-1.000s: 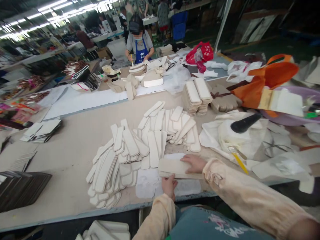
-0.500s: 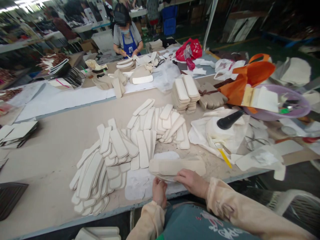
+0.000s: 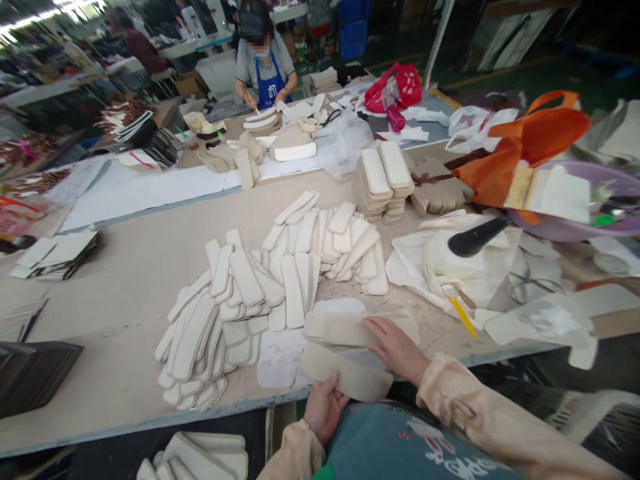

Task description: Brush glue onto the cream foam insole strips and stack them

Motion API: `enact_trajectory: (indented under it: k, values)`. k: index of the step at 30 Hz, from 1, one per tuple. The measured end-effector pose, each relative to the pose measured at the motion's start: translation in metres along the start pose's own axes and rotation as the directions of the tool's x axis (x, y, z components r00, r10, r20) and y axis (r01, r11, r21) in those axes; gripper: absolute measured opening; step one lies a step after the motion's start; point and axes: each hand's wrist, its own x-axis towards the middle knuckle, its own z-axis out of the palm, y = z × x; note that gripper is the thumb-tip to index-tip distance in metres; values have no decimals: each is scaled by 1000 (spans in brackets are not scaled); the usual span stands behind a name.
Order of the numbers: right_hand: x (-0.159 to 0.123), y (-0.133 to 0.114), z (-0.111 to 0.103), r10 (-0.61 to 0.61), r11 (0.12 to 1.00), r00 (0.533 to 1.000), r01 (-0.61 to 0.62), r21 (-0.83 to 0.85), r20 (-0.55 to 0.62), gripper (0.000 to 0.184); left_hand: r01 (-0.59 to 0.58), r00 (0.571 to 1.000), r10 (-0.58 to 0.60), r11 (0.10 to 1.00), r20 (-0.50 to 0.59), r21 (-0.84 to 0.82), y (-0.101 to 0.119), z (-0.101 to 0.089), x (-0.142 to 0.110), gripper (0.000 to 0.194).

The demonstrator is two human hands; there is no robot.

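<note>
My left hand [image 3: 324, 407] grips one beige insole-shaped piece [image 3: 347, 380], holding it at the table's near edge. My right hand [image 3: 397, 347] lies with fingers stretched flat on a small stack of the same beige pieces [image 3: 340, 328] just beyond it. Both arms wear peach sleeves. To the left and behind the stack spreads a wide fan of cream strips [image 3: 260, 293] laid overlapping on the tan table [image 3: 130, 313].
Neat stacks of strips [image 3: 385, 180] stand further back. A black-handled tool [image 3: 477, 237], white cloth and a yellow-handled tool [image 3: 460, 310] lie to the right, with an orange bag [image 3: 525, 150]. Dark sheets [image 3: 35, 373] sit at left. A person in a blue apron [image 3: 267, 67] works opposite.
My left hand has drawn one beige piece off the stack toward the table's near edge. My right hand has stayed pressed on the stack.
</note>
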Motion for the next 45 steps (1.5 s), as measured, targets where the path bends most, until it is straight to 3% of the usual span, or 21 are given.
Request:
enact_trajectory:
  k: [6, 18, 26, 29, 35, 45]
  values:
    - [9, 14, 3, 8, 993, 998, 0, -116, 69, 73, 28, 998, -33, 997, -62, -78, -5, -3, 10, 45]
    - [17, 10, -7, 92, 977, 988, -66, -205, 121, 78, 142, 989, -146, 985, -33, -97, -13, 3, 17, 37]
    - [12, 19, -5, 116, 985, 977, -90, -146, 179, 77, 159, 984, -165, 983, -69, -92, -17, 0, 19, 37]
    - [12, 24, -6, 137, 987, 974, -118, -112, 178, 71, 161, 984, -167, 983, -66, -88, -17, -1, 17, 39]
    - [13, 29, -13, 149, 989, 970, -149, -16, 195, 36, 166, 983, -171, 983, -61, -76, -18, 1, 14, 40]
    - [25, 22, -9, 223, 973, 955, -231, 17, 197, 23, 195, 980, -197, 979, -40, -54, -23, 11, 20, 36]
